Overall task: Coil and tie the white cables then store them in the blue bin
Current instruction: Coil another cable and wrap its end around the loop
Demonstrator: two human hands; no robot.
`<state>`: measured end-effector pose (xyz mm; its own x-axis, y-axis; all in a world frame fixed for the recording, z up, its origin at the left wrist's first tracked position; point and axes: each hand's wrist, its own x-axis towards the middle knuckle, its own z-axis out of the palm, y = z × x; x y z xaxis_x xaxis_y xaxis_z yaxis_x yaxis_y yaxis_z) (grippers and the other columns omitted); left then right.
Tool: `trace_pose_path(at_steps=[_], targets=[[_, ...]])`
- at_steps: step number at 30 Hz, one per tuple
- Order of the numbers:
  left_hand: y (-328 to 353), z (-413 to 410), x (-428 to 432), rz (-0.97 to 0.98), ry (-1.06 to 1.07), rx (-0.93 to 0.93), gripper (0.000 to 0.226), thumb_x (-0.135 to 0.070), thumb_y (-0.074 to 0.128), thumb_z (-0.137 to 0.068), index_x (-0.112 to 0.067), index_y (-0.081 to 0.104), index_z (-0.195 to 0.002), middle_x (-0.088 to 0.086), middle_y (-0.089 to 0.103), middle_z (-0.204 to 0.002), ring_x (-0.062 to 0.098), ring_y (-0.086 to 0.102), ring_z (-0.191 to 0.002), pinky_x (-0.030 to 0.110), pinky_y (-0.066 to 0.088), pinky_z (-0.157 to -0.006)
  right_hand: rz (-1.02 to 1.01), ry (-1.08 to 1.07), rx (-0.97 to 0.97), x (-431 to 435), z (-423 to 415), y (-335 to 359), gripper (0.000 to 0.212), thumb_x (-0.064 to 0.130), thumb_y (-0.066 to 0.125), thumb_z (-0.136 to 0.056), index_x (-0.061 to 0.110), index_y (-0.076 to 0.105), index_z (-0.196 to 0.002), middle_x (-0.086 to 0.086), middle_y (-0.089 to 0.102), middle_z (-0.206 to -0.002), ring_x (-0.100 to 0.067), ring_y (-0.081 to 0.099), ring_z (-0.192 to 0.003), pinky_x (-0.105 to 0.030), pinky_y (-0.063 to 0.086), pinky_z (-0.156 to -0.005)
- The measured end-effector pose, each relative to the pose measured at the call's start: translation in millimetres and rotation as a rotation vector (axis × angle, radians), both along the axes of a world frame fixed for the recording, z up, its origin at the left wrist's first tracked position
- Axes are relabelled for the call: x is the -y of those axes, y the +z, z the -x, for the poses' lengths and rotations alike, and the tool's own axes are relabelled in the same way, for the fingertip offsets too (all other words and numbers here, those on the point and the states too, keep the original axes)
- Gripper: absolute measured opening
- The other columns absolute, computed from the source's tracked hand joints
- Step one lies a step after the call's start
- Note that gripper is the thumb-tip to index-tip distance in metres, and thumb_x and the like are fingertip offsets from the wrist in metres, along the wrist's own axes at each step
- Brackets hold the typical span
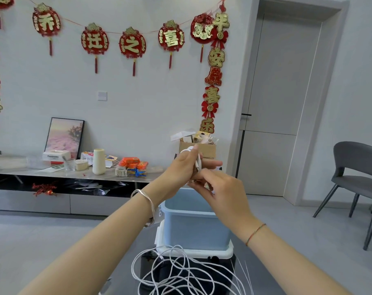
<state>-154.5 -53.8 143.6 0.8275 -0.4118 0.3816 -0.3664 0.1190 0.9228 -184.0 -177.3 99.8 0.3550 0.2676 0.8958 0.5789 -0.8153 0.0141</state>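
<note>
My left hand (184, 167) holds a small coil of white cable (197, 159) raised above the blue bin (194, 222). My right hand (220, 188) is just below and to the right of it, its fingers pinching at the coil; what they pinch is too small to tell. A loose tangle of white cables (181, 271) lies on the dark surface in front of the bin. The bin stands on a white lid or tray (229, 252). Its inside is mostly hidden by my hands.
A low grey cabinet (74, 175) along the wall carries a thread cone, cups, boxes and orange packets. A cardboard box (199, 147) sits behind my hands. A grey chair (359, 179) stands at the right by a closed door.
</note>
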Motion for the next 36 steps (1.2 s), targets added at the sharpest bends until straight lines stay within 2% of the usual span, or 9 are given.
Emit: trace_pose_path(at_steps=[3,9,12,15,19,24,27,34,36], targets=[[-0.4,4.1,-0.2,-0.061,0.051,0.026,0.039,-0.037,0.026,-0.104,-0.014,0.048,-0.081,-0.001,0.062,-0.062,0.02,0.059,-0.066,0.027,0.046,-0.061,-0.115,0.029,0.031,-1.2,0.0,0.1,0.026,0.042,0.065,-0.08,0.018,0.057,-0.083,0.007,0.055,-0.079,-0.006,0.046,-0.078,-0.024,0.04,-0.064],[2.4,9.4,-3.0,-0.08,-0.081,-0.041,0.039,-0.035,0.024,-0.104,-0.009,0.045,-0.085,0.007,0.074,-0.084,0.016,0.071,-0.076,0.019,0.056,-0.071,-0.242,-0.055,-0.019,2.5,0.2,9.0,0.096,0.06,0.072,-0.058,0.02,0.033,-0.135,0.005,0.026,-0.14,-0.014,0.028,-0.131,-0.027,0.022,-0.109],[-0.1,7.6,-2.2,-0.168,-0.02,0.038,0.044,-0.038,0.023,-0.104,-0.012,0.047,-0.078,0.003,0.073,-0.078,0.014,0.065,-0.068,0.02,0.054,-0.068,-0.235,-0.058,-0.093,3.7,-2.4,10.8,0.108,0.067,0.065,-0.057,0.025,0.017,-0.144,0.002,0.015,-0.152,-0.013,0.015,-0.141,-0.031,0.015,-0.114],[-3.9,7.1,-1.6,-0.219,0.023,0.095,0.045,-0.037,0.024,-0.104,-0.011,0.05,-0.078,-0.002,0.071,-0.073,0.009,0.06,-0.066,0.015,0.051,-0.063,-0.242,-0.051,-0.116,4.0,-3.6,9.4,0.108,0.067,0.065,-0.058,0.027,0.014,-0.145,0.002,0.015,-0.152,-0.011,0.013,-0.142,-0.033,0.013,-0.115],[-12.5,3.6,-4.5,-0.288,0.012,0.126,0.04,-0.034,0.026,-0.104,-0.013,0.051,-0.081,0.011,0.066,-0.086,0.016,0.06,-0.085,0.02,0.05,-0.074,-0.236,0.057,-0.17,8.4,-3.7,10.7,0.097,0.058,0.07,-0.059,0.03,0.027,-0.141,0.019,0.024,-0.143,-0.003,0.022,-0.136,-0.038,0.024,-0.114],[-12.5,8.1,-7.9,-0.394,-0.003,0.192,0.043,-0.029,0.027,-0.104,-0.004,0.057,-0.087,0.0,0.06,-0.079,-0.007,0.056,-0.063,0.005,0.043,-0.061,-0.175,0.227,-0.388,11.6,-3.1,13.5,0.083,0.034,0.085,-0.063,0.028,0.042,-0.134,0.017,0.04,-0.136,0.008,0.036,-0.127,-0.013,0.034,-0.103],[-11.6,7.8,-11.9,-0.496,0.01,0.283,0.043,-0.031,0.028,-0.104,-0.008,0.061,-0.087,0.0,0.061,-0.082,0.002,0.055,-0.071,0.007,0.042,-0.067,-0.262,0.256,-0.469,11.0,-1.0,13.2,0.065,0.024,0.086,-0.064,0.028,0.052,-0.12,0.014,0.057,-0.116,0.005,0.052,-0.105,-0.007,0.041,-0.086],[-4.1,7.6,-18.7,-0.688,0.116,0.464,0.042,-0.03,0.04,-0.101,-0.025,0.051,-0.061,-0.018,0.049,-0.044,-0.006,0.045,-0.043,0.008,0.032,-0.047,-0.33,0.309,-0.502,6.0,-1.2,13.1,0.057,0.018,0.082,-0.068,0.024,0.053,-0.116,0.009,0.061,-0.109,-0.009,0.059,-0.101,-0.029,0.052,-0.086],[-1.5,7.7,-19.4,-0.722,0.12,0.453,0.041,-0.031,0.04,-0.101,-0.025,0.052,-0.062,-0.013,0.046,-0.047,-0.006,0.043,-0.041,0.008,0.032,-0.045,-0.366,0.334,-0.526,4.2,0.3,12.8,0.055,0.016,0.082,-0.068,0.023,0.053,-0.116,0.009,0.063,-0.106,-0.01,0.06,-0.098,-0.033,0.055,-0.081]])
